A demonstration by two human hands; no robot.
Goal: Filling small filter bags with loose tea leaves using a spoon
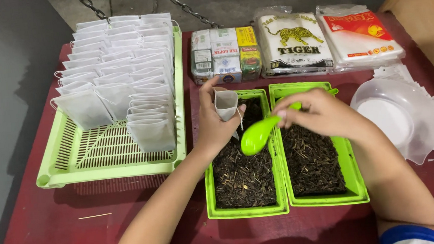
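The left hand (212, 122) pinches a small white filter bag (226, 105) mouth-up over the left green tray (210, 189) of loose tea, so spills drop back in; the right hand (319, 113), at its three o'clock, is closed on a green scoop (257, 134) tilted toward the bag; filled bags (120, 78) stand in the slotted basket (76, 169) at ten o'clock

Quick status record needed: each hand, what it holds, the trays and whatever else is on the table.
left hand: holds a small white filter bag, mouth open, above the left tray
right hand: grips a green scoop, bowl pointed toward the bag
green trays: two side by side, both holding dark loose tea
slotted basket: rows of upright white bags
behind the trays: tea packets
right: clear plastic bowl
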